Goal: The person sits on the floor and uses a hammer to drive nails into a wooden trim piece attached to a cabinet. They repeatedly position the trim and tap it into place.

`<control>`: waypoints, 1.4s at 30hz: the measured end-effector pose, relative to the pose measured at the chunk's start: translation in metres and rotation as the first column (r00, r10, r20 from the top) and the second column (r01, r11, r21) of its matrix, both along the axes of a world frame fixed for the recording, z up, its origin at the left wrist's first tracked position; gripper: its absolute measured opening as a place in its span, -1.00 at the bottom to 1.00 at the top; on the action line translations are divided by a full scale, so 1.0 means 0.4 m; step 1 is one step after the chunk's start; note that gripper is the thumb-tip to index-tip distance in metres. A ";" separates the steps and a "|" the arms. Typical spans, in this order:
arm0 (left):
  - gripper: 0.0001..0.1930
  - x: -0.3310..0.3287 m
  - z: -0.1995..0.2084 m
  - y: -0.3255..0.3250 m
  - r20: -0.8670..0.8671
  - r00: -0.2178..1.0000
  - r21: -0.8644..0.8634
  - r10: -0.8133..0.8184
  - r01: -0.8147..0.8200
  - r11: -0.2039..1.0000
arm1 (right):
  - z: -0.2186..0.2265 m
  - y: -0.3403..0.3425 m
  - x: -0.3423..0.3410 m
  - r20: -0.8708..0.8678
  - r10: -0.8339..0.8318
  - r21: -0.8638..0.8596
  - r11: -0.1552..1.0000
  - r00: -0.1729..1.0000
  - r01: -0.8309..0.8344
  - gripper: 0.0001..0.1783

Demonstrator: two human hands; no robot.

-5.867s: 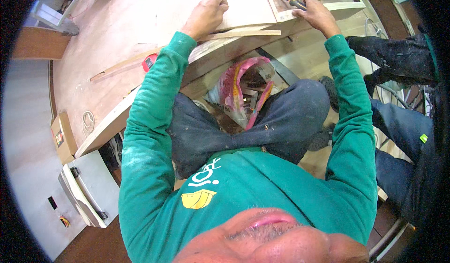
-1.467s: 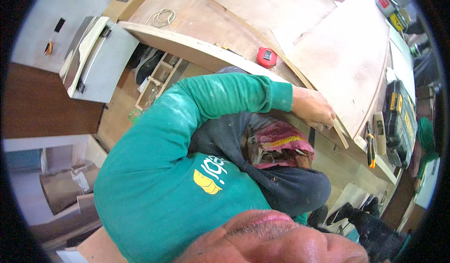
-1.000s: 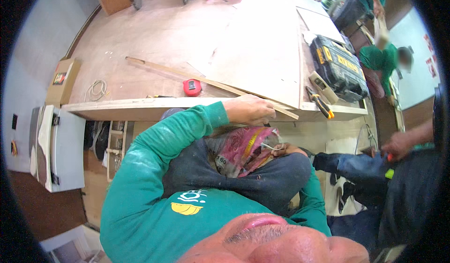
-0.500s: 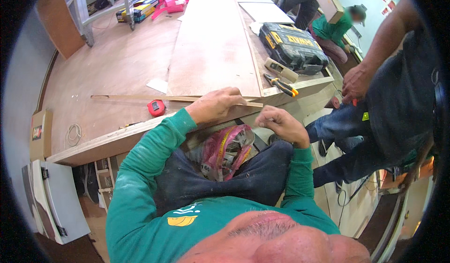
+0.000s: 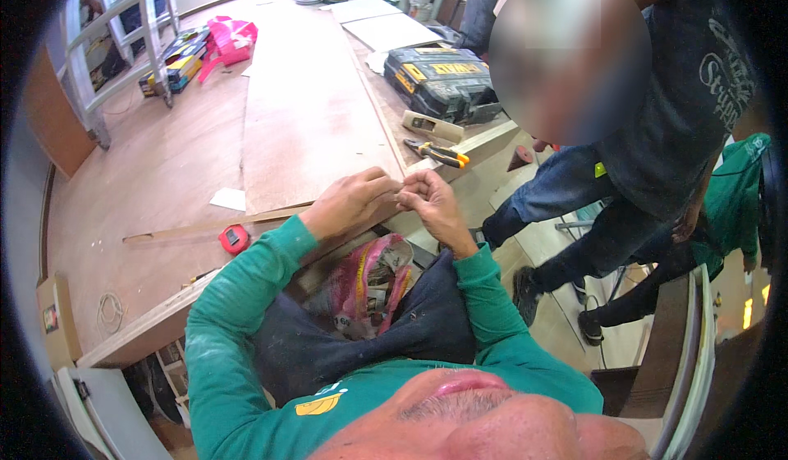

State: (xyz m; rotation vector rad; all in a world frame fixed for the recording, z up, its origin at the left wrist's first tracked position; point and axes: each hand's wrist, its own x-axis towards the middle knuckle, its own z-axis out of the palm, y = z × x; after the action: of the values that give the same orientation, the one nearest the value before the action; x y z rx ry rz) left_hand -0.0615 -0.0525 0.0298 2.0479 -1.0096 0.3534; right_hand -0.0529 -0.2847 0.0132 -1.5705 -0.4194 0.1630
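My left hand (image 5: 353,201) is closed around a long thin wooden strip (image 5: 176,233) that lies slanting along the near edge of the wooden platform (image 5: 164,189). Thumb and fingers of my right hand (image 5: 433,207) are pinched together beside the left fingertips, at the strip's right end. What the right fingers pinch is too small to make out. A red tape measure (image 5: 234,238) rests just in front of the strip. Between my knees stands a pink and clear plastic bag (image 5: 369,283) with scraps inside.
Beyond my hands lie a large flat panel (image 5: 308,123), orange-handled pliers (image 5: 437,153), a wooden hand plane (image 5: 432,127) and a black-and-yellow tool case (image 5: 439,82). A person in a dark shirt (image 5: 648,164) stands close on my right. A ladder (image 5: 152,41) stands far left.
My right hand has come in from apart to meet the left fingertips at the strip's end. The view has turned rightward, and the person at right has shifted.
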 end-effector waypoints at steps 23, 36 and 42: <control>-0.87 -0.025 0.000 0.027 0.046 0.987 0.167 0.151 -0.157 0.973 | 0.016 0.058 -0.032 0.336 0.032 -0.284 0.956 0.941 0.068 -0.82; -0.88 -0.019 -0.014 0.015 -0.041 0.986 -0.031 0.161 -0.162 0.986 | 0.006 0.074 -0.022 0.293 -0.024 -0.224 0.970 0.956 0.093 -0.83; -0.90 -0.015 -0.020 0.023 0.021 0.979 0.086 0.202 -0.203 0.975 | -0.006 0.084 -0.016 0.327 -0.034 -0.213 0.971 0.945 0.108 -0.83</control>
State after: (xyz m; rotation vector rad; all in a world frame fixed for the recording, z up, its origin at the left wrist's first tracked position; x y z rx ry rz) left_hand -0.0676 -0.0434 0.0217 2.2378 -0.8377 0.4342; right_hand -0.0592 -0.2511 0.0107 -1.8448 -0.6142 -0.1083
